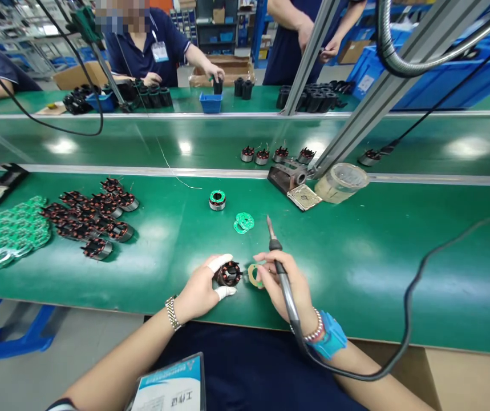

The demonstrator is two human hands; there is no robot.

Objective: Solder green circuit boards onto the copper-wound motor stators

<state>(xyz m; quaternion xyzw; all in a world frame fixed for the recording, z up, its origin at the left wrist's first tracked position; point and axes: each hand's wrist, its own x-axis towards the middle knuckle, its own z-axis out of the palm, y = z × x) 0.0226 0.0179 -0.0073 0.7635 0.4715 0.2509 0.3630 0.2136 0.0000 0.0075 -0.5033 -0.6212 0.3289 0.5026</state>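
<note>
My left hand [204,288], with white covers on thumb and finger, grips a motor stator [229,274] with black and copper windings. Just to its right, my right hand [285,282] pinches a ring-shaped circuit board [253,275], its tan face showing. The same hand also holds a soldering iron [282,271], whose tip points up and away from me. Beyond the hands lie two loose green ring boards [245,221], partly overlapping. Farther back stands a stator with a green board on top [217,200].
Several stators [94,214] and a pile of green boards [20,228] lie left. An iron stand [288,176], a sponge [304,197] and a plastic tub [341,182] stand back right. The iron's cable [407,308] loops right. People work across the belt.
</note>
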